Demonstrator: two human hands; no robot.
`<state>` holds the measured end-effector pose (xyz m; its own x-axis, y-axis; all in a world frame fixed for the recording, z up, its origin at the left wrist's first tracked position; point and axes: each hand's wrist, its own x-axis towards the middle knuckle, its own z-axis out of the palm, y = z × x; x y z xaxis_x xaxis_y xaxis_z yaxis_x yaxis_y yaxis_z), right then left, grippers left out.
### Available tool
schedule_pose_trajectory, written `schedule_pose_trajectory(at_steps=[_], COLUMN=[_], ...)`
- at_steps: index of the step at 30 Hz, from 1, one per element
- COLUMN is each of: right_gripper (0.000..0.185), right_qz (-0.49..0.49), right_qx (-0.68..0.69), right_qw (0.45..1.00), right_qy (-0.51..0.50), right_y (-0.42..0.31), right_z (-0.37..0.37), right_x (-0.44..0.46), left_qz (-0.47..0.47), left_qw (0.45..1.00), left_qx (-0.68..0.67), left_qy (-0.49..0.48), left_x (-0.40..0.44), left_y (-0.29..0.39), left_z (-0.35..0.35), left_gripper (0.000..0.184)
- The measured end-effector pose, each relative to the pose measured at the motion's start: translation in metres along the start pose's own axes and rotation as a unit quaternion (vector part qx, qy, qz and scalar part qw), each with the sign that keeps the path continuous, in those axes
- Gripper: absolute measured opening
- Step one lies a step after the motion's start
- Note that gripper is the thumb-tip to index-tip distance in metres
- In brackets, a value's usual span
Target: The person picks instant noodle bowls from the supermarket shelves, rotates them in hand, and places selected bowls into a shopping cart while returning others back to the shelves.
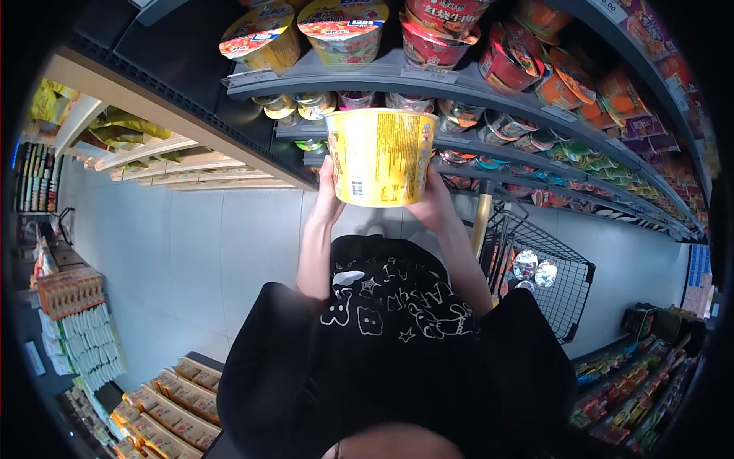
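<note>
Both my hands hold a large yellow tub [381,157] upright in front of the shelves, its printed label and barcode facing me. My left hand [327,197] presses on the tub's left side, and my right hand [436,200] grips its lower right side; the tub hides some of the fingers. Above and behind it, a yellow cup [264,44], a yellow and green cup [342,34] and stacked red bowls [436,46] stand on the upper grey shelf [329,76].
To the right is a black wire shopping cart [577,294] with several round packages inside and a tan handle [482,218]. Lower shelves hold many cups and packets. Wooden shelving [176,96] stands at left; display racks [164,413] with packaged goods are at lower left.
</note>
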<state>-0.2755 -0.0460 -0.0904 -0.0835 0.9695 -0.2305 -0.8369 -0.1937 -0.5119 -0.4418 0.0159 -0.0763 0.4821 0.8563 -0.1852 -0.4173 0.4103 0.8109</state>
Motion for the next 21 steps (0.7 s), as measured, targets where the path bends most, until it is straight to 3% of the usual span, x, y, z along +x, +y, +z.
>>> schedule_pose_trajectory(at_steps=[2, 5, 7, 20, 21], right_gripper=[0.046, 0.045, 0.045, 0.059, 0.059], right_qz=[0.005, -0.012, -0.05, -0.066, -0.076], right_qx=[0.047, 0.051, -0.011, 0.001, -0.017], right_qw=[0.999, 0.998, 0.999, 0.997, 0.997], right_qy=[0.015, 0.021, 0.008, -0.029, -0.016], right_y=[-0.002, -0.001, -0.002, -0.015, -0.014], right_z=[0.0, -0.004, -0.007, -0.016, -0.015], right_x=[0.004, 0.007, 0.007, 0.009, 0.009], left_qz=[-0.006, 0.065, 0.038, 0.05, 0.059], left_qw=[0.999, 0.993, 0.996, 0.996, 0.998], left_qx=[0.044, 0.094, 0.08, 0.05, 0.025], left_qy=[-0.02, -0.002, 0.018, -0.045, -0.008], left_x=[0.008, 0.013, 0.011, 0.021, 0.021], left_y=[-0.007, -0.008, -0.008, -0.019, -0.018], left_z=[-0.01, -0.01, -0.006, 0.001, 0.008], left_gripper=[0.063, 0.059, 0.058, 0.05, 0.047])
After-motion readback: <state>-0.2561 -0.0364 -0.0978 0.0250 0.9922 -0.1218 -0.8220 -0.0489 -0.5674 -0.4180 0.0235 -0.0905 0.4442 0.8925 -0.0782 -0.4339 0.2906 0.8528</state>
